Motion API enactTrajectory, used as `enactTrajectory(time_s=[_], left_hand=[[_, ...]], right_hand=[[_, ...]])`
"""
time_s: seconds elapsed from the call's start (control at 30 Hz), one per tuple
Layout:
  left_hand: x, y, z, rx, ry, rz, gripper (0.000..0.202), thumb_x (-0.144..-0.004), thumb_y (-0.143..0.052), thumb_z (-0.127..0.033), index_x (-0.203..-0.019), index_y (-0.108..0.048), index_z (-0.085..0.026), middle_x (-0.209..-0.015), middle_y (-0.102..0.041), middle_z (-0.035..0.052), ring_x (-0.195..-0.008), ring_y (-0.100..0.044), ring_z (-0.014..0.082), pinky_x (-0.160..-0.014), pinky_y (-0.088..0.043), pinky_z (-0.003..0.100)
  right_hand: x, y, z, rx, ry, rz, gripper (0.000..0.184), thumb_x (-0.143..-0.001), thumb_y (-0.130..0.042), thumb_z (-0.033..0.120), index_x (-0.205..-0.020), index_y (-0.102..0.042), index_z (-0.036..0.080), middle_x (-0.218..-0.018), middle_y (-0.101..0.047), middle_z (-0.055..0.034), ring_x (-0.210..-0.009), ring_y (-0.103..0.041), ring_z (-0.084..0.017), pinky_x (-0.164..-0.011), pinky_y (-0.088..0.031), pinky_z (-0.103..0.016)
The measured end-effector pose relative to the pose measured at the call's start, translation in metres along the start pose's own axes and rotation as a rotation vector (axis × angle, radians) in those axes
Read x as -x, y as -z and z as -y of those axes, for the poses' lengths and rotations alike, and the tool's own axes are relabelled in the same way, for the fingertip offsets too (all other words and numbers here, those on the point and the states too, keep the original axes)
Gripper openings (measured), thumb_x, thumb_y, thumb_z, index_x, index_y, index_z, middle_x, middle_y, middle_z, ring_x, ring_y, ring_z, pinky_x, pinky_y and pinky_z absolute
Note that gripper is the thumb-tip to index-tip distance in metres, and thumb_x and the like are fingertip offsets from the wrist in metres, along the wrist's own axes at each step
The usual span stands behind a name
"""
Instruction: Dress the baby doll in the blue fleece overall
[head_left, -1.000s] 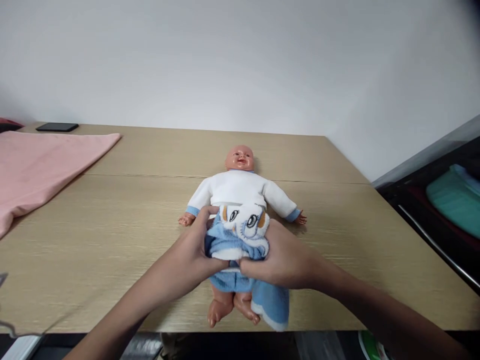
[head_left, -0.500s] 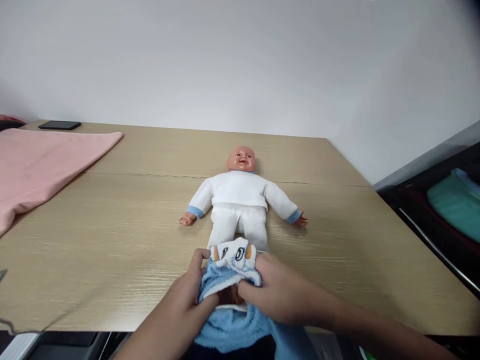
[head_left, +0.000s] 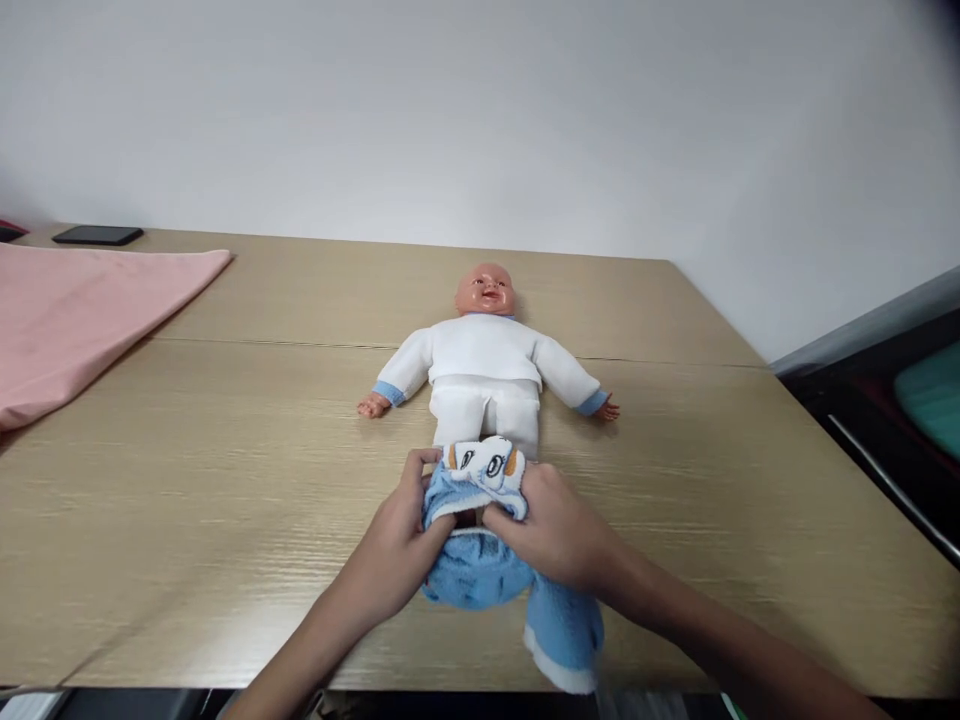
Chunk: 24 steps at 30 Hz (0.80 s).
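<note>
A baby doll in a white long-sleeved top and white trousers lies on its back, head toward the wall, arms spread. At its lower legs is a blue terry garment with a white-edged opening and an embroidered animal face; I cannot tell its exact kind. My left hand grips the left side of that opening, thumb inside and fingers behind the cloth. On the opposite side, my right hand is closed round the edge. One blue tube with a white cuff hangs below the right hand. The doll's feet are hidden by the garment.
The doll lies on a light wooden table. A pink cloth covers the table's left side, with a dark flat phone-like object behind it. To the right, past the table edge, is a green item on something black.
Both hands have moved the garment forward, farther onto the table and up over the doll's lower legs. Its cuffed tube now shows fully. The view has shifted slightly.
</note>
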<state>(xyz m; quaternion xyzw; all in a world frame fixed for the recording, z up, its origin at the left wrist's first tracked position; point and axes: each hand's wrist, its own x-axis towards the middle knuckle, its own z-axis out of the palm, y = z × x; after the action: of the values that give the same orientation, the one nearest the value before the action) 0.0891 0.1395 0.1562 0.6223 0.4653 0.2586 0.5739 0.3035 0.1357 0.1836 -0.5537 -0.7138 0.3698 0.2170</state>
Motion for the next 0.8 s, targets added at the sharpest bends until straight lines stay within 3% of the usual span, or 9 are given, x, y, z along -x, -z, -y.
enactTrajectory(time_s=[0.1, 0.2, 0.37, 0.43, 0.53, 0.63, 0.7, 0.8], left_hand=[[0.001, 0.002, -0.006, -0.024, 0.019, -0.02, 0.047, -0.098, -0.054, -0.025, -0.142, -0.039, -0.025, -0.139, -0.074, 0.0122, -0.117, -0.072, 0.0293, -0.106, -0.047, 0.043], [0.02, 0.005, -0.012, -0.024, 0.088, -0.005, 0.049, -0.097, -0.056, -0.025, -0.143, -0.039, -0.029, -0.138, -0.075, 0.0087, -0.113, -0.074, 0.0283, -0.101, -0.05, 0.04], [0.052, 0.009, -0.011, -0.175, 0.186, 0.13, 0.046, -0.092, -0.056, -0.022, -0.136, -0.044, -0.029, -0.14, -0.073, 0.0087, -0.116, -0.073, 0.0282, -0.1, -0.051, 0.038], [0.056, 0.009, -0.006, -0.196, 0.191, 0.149, 0.043, -0.093, -0.057, -0.024, -0.134, -0.045, -0.029, -0.136, -0.075, 0.0093, -0.113, -0.073, 0.0289, -0.098, -0.052, 0.039], [0.055, 0.007, 0.003, -0.27, 0.162, 0.104, 0.037, -0.098, -0.056, -0.032, -0.134, -0.049, -0.027, -0.13, -0.075, 0.012, -0.111, -0.073, 0.0318, -0.095, -0.054, 0.042], [0.052, 0.007, 0.011, -0.397, 0.08, 0.032, 0.034, -0.1, -0.053, -0.031, -0.134, -0.056, -0.026, -0.13, -0.074, 0.0146, -0.121, -0.069, 0.0373, -0.106, -0.051, 0.052], [0.049, 0.007, 0.015, -0.42, 0.025, -0.003, 0.034, -0.098, -0.052, -0.026, -0.131, -0.06, -0.026, -0.133, -0.072, 0.0146, -0.13, -0.065, 0.0391, -0.112, -0.048, 0.057], [0.045, 0.008, 0.018, -0.319, 0.01, -0.023, 0.038, -0.094, -0.052, -0.018, -0.131, -0.056, -0.025, -0.139, -0.07, 0.0144, -0.131, -0.064, 0.0355, -0.111, -0.049, 0.054]], right_hand=[[0.0, 0.004, 0.005, 0.002, -0.025, 0.035, 0.005, -0.088, -0.062, 0.017, -0.084, -0.063, 0.021, -0.081, -0.072, 0.0013, -0.072, -0.059, -0.015, -0.071, -0.041, -0.029], [0.012, 0.006, 0.017, -0.077, -0.076, 0.15, 0.009, -0.085, -0.062, 0.017, -0.078, -0.06, 0.022, -0.073, -0.068, 0.0039, -0.064, -0.055, -0.013, -0.063, -0.037, -0.027], [0.033, -0.003, 0.032, 0.035, -0.048, 0.201, 0.009, -0.084, -0.066, 0.018, -0.077, -0.061, 0.022, -0.074, -0.069, 0.0027, -0.065, -0.054, -0.014, -0.065, -0.036, -0.03], [0.036, -0.009, 0.033, 0.11, -0.047, 0.202, 0.006, -0.088, -0.067, 0.02, -0.082, -0.066, 0.022, -0.083, -0.074, -0.0003, -0.073, -0.062, -0.017, -0.072, -0.043, -0.032], [0.038, -0.016, 0.031, 0.208, -0.01, 0.152, 0.011, -0.093, -0.066, 0.021, -0.1, -0.075, 0.021, -0.111, -0.077, -0.0082, -0.105, -0.071, -0.027, -0.097, -0.055, -0.04], [0.038, -0.021, 0.028, 0.322, 0.029, 0.082, 0.015, -0.096, -0.066, 0.02, -0.106, -0.077, 0.017, -0.129, -0.07, -0.0154, -0.128, -0.064, -0.034, -0.117, -0.053, -0.05], [0.038, -0.024, 0.026, 0.344, 0.029, 0.074, 0.024, -0.097, -0.065, 0.019, -0.118, -0.077, 0.016, -0.138, -0.067, -0.0173, -0.133, -0.063, -0.034, -0.122, -0.052, -0.049], [0.04, -0.028, 0.023, 0.357, -0.014, 0.105, 0.041, -0.096, -0.064, 0.016, -0.136, -0.072, 0.013, -0.153, -0.061, -0.0204, -0.135, -0.065, -0.034, -0.125, -0.052, -0.048]])
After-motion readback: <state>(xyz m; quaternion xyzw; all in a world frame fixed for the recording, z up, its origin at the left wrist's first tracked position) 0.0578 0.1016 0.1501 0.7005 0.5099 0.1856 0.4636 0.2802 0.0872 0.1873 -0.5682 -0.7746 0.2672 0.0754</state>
